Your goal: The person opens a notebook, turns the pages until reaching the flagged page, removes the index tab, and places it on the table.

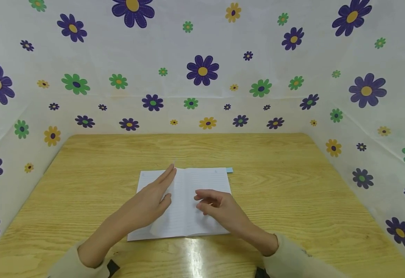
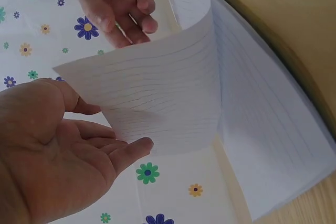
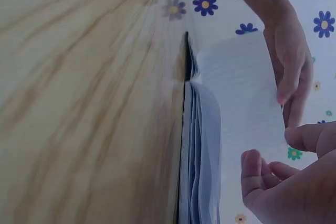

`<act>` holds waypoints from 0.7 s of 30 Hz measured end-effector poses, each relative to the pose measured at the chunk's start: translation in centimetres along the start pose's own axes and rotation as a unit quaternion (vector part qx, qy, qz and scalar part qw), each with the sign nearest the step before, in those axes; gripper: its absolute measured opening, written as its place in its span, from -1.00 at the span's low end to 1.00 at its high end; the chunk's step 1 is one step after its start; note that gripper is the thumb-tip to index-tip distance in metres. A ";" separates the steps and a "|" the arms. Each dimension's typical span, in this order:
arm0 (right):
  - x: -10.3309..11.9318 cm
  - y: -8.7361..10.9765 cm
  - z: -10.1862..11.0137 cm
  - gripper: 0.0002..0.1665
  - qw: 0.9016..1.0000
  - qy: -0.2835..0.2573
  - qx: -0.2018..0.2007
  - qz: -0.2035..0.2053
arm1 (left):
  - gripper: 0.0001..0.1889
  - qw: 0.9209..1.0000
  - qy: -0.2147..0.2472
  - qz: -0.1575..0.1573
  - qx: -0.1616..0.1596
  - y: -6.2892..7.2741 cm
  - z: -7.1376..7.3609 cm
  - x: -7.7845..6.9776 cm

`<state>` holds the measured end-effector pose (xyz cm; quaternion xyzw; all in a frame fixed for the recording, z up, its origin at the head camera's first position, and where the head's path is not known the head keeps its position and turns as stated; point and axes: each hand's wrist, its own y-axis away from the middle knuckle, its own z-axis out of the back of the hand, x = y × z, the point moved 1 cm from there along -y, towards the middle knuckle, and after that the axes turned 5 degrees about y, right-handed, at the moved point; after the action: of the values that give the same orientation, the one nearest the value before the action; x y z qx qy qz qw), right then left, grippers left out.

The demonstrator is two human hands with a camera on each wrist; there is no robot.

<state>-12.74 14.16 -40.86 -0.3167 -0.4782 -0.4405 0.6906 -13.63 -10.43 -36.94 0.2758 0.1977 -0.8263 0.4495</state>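
Note:
A lined notebook point(image 1: 209, 178) lies spread on the table, with one loose leaf point(image 2: 163, 87) raised and bowed up from the spine in the left wrist view. My left hand point(image 1: 146, 206) is over the left page, its fingers straight and its thumb apart. In the left wrist view its fingertips touch the raised leaf's outer edge. Above the right page hovers my right hand point(image 1: 224, 210), fingers loosely bent and holding nothing. In the right wrist view it is close to the leaf, and several more sheets point(image 3: 202, 156) show edge-on.
The notebook rests on a wood-grain table point(image 1: 292, 185). A light blue tab point(image 1: 229, 170) sticks out at its upper right corner. White sheeting point(image 1: 167, 46) printed with flowers walls the table at the back and both sides. A black piece point(image 1: 112, 267) shows by the left sleeve.

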 end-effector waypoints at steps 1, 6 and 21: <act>-0.2 0.1 0.3 -0.50 1.000 0.023 -0.006 0.005 | -0.31 1.000 -0.001 0.004 -0.001 0.2 0.1 0.1; -1.0 0.8 1.8 -0.49 0.990 0.130 -0.039 0.033 | -0.31 1.000 -0.021 0.003 -0.003 1.3 0.1 0.5; -1.7 2.6 4.3 -0.10 0.941 0.338 -0.013 0.002 | -0.07 0.992 -0.107 0.010 -0.065 3.1 0.0 2.3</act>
<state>-12.30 19.42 -40.99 -0.1591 -0.2098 -0.5266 0.8083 -12.03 -13.48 -38.58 0.1577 0.1990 -0.8320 0.4932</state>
